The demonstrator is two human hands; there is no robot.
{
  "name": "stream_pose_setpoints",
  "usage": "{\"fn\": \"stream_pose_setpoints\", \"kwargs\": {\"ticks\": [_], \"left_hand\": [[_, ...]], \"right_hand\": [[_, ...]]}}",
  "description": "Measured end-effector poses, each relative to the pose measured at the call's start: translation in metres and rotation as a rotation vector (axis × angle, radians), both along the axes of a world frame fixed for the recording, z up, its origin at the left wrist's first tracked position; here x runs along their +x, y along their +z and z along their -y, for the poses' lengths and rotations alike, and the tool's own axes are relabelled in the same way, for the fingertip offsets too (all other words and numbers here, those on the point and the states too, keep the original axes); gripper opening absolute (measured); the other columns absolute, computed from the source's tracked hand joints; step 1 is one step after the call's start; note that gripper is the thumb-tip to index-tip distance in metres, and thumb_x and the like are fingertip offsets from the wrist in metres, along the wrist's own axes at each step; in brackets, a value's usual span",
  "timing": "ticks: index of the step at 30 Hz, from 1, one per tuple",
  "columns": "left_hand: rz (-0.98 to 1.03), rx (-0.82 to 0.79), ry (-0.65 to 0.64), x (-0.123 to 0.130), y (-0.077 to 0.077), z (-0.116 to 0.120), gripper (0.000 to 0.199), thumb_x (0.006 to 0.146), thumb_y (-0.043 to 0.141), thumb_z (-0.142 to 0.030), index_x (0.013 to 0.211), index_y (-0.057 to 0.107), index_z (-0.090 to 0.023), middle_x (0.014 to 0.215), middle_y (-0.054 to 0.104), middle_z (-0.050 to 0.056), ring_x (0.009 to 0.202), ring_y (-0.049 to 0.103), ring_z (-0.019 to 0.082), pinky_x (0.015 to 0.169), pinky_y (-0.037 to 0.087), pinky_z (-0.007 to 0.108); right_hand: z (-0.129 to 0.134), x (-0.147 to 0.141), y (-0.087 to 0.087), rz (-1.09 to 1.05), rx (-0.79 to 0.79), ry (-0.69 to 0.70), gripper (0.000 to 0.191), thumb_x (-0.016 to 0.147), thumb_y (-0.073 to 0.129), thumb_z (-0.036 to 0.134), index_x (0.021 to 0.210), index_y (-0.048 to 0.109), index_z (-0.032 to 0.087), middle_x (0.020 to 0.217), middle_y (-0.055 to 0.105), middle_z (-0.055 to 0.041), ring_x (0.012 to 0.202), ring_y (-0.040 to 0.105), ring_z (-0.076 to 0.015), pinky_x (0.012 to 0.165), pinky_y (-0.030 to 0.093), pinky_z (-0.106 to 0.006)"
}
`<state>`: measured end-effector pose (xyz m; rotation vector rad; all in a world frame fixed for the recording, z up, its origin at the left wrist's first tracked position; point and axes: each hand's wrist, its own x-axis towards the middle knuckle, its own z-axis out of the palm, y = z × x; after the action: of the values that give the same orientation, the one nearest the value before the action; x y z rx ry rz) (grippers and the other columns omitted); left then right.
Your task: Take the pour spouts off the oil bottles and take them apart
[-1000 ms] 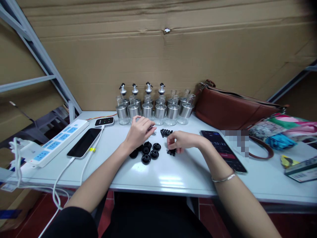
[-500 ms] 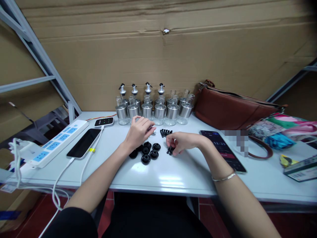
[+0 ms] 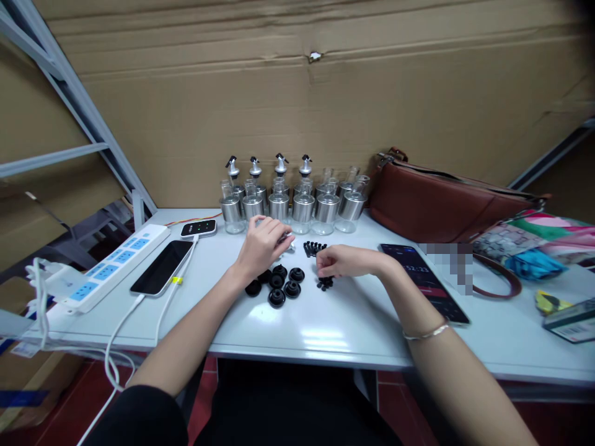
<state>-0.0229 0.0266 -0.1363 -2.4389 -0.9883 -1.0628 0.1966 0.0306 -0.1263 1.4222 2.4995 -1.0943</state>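
- From where I stand, the left hand [image 3: 264, 244] is in front of the bottles [image 3: 303, 210], its grip curled around a silvery piece [image 3: 290, 241] that pokes past the fingertips.
- The right hand [image 3: 341, 261], also before the bottles, bends its fingers inward beside small black bits [image 3: 325, 283]; I can't tell whether its grip has hold of any.
- Black caps [image 3: 277, 298] lie farther forward of the bottles.
- Right of the bottles, a phone [image 3: 432, 291] shows "52:23".

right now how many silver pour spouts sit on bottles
4 silver, black-tipped pour spouts, one on each of the back row's four leftmost silver-banded glass bottles.
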Motion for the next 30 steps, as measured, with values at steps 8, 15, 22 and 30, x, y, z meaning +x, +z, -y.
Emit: {"fn": "stream_pose_setpoints", "kwargs": {"ticks": [8, 15, 22, 30], "left_hand": [[-0.006, -0.025, 0.008, 0.0005, -0.0003, -0.0002, 0.015, 0.091, 0.049, -0.029, 0.089, 0.057, -0.017, 0.077, 0.064, 0.001, 0.073, 0.055, 0.014, 0.091, 0.032, 0.035], [-0.004, -0.006, -0.004, 0.0001, 0.0, -0.0002, 0.015, 0.091, 0.049, -0.028, 0.089, 0.057, -0.016, 0.077, 0.064, 0.0, 0.071, 0.054, 0.013, 0.091, 0.032, 0.035], [-0.009, -0.016, 0.005, 0.0001, 0.0009, 0.001, 0.015, 0.091, 0.05, -0.028, 0.089, 0.057, -0.016, 0.076, 0.063, 0.001, 0.072, 0.054, 0.014, 0.086, 0.032, 0.033], [0.004, -0.016, -0.01, -0.0007, 0.0011, 0.0006, 0.013, 0.09, 0.051, -0.027, 0.089, 0.057, -0.015, 0.075, 0.062, 0.001, 0.071, 0.053, 0.014, 0.073, 0.034, 0.03]], "right_hand": [[0.0007, -0.0003, -0.0004, -0.037, -0.045, 0.043, 0.018, 0.075, 0.055, 0.032, 0.073, 0.062, 0.015, 0.059, 0.054, 0.0011, 0.057, 0.047, -0.0108, 0.057, 0.036, -0.022], [0.0022, -0.0025, 0.0005, -0.025, -0.049, 0.04, 0.02, 0.068, 0.063, 0.034, 0.074, 0.063, 0.015, 0.067, 0.06, -0.0003, 0.061, 0.048, -0.0113, 0.059, 0.037, -0.023], [0.0002, 0.002, -0.0014, -0.026, -0.096, 0.023, 0.03, 0.064, 0.066, 0.043, 0.076, 0.064, 0.015, 0.067, 0.06, -0.0016, 0.058, 0.047, -0.0115, 0.056, 0.038, -0.024], [0.0003, 0.0027, 0.002, -0.098, -0.033, 0.007, 0.033, 0.068, 0.064, 0.048, 0.074, 0.064, 0.015, 0.063, 0.058, -0.0007, 0.059, 0.047, -0.0116, 0.057, 0.037, -0.025]]}}
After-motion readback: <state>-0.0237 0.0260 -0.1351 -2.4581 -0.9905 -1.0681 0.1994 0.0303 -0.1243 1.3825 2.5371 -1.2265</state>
